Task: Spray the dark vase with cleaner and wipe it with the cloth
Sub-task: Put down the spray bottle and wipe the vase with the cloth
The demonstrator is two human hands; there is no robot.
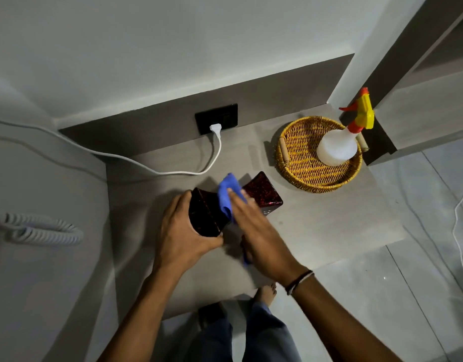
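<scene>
The two forearms come up from the bottom edge, nearest the lens, above grey trousers and a bare foot (pixel 265 292) on the tiled floor. The grey counter (pixel 316 218) fills the middle of the view, with a pale padded surface to its left that carries a coiled white cord (pixel 42 228). Toward the counter's back right corner sits a round wicker basket (pixel 303 163), and a white spray bottle (pixel 336 147) with a yellow and red trigger head stands inside it, against the right rim. The dark vase (pixel 264 192), glossy with red flecks, lies tipped on its side near the counter's middle, well apart from the basket. The left hand (pixel 180 231) wraps one end of it, fingers clamped around the dark body. The right hand (pixel 259 231) lies flat, fingers together and stretched out, pressing a blue cloth (pixel 226 194) onto the vase's middle; a bracelet sits on that wrist. A white plug (pixel 216 128) sits in a black wall socket behind, its cable trailing left across the counter
</scene>
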